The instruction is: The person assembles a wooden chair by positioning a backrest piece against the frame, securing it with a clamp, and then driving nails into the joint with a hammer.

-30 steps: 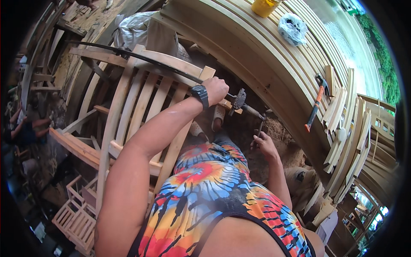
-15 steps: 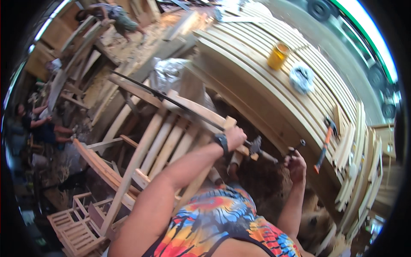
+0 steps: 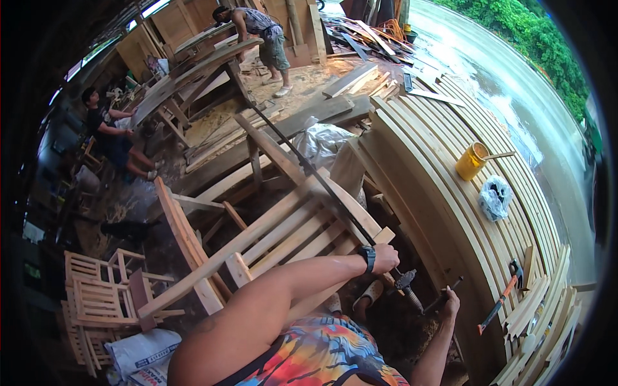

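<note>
A long dark bar clamp (image 3: 308, 168) lies across a slatted wooden frame (image 3: 225, 251), which looks like part of a chair or bench. My left hand (image 3: 386, 258), with a watch on the wrist, is closed around the near end of the clamp, beside a small wood block (image 3: 385, 235). Just past that hand, the clamp's metal head and screw (image 3: 407, 283) stick out toward my right. On the thin cross handle at the screw's end, my right hand (image 3: 452, 302) has its fingers closed. The left fingers are partly hidden.
Stacked planks (image 3: 425, 154) on my right carry a yellow jar (image 3: 471, 162) with a stick, a clear plastic bag (image 3: 495, 198) and an orange-handled hammer (image 3: 501, 302). Slatted chairs (image 3: 96, 296) stand at left. Two people (image 3: 267, 42) are at a far workbench.
My view has tilted up and swung, so the scene sits lower and further right. The vehicle at the far right has mostly left view. Both hands stay on the clamp.
</note>
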Demonstrator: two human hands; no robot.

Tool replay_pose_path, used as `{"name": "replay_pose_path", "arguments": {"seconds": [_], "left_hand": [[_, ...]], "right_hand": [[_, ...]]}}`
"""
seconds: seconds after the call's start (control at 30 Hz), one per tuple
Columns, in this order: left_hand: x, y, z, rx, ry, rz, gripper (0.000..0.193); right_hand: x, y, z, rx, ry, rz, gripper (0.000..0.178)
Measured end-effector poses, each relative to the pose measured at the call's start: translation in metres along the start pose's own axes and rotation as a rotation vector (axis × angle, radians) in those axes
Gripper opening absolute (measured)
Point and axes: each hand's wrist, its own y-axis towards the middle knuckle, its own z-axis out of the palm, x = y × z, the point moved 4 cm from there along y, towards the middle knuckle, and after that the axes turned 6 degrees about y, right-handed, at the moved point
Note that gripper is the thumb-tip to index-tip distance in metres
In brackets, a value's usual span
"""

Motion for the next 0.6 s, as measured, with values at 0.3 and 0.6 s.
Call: {"name": "replay_pose_path", "arguments": {"seconds": [0.3, 0.6], "left_hand": [[-0.007, -0.023, -0.008, -0.014, -0.015, 0.078, 0.009], [-0.007, -0.031, -0.022, 0.000, -0.019, 0.141, 0.008]], "right_hand": [[-0.047, -0.060, 0.004, -0.050, 0.146, 0.193, 0.027], [-0.120, -0.141, 0.059, -0.042, 0.092, 0.465, 0.039]]}}
